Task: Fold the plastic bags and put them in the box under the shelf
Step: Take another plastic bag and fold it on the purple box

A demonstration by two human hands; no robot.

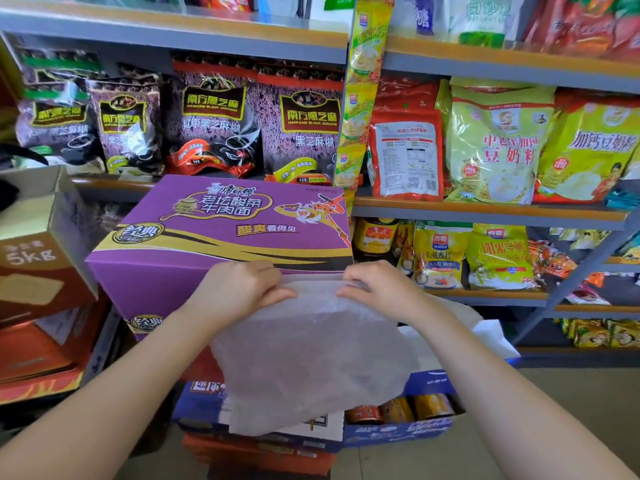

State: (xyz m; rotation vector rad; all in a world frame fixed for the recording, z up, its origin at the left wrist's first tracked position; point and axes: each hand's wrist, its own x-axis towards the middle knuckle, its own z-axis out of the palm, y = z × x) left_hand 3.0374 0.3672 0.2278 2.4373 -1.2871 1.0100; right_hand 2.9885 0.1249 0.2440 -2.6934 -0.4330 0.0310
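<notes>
My left hand (239, 289) and right hand (372, 285) pinch the top edge of the plastic bag (311, 358), which hangs mid-frame before the purple carton (207, 244). I should keep that edge taut and fold evenly.

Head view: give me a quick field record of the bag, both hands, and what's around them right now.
bag: translucent white plastic bag, hanging open and unfolded, held up by its top edge
left hand: left hand pinches the top edge on the left side
right hand: right hand pinches the top edge on the right side
behind bag: purple cardboard noodle box
below bag: open blue cardboard box holding tins, white bags beside it
shelves: grey metal shelves stocked with food packets
fold status: not yet folded
</notes>
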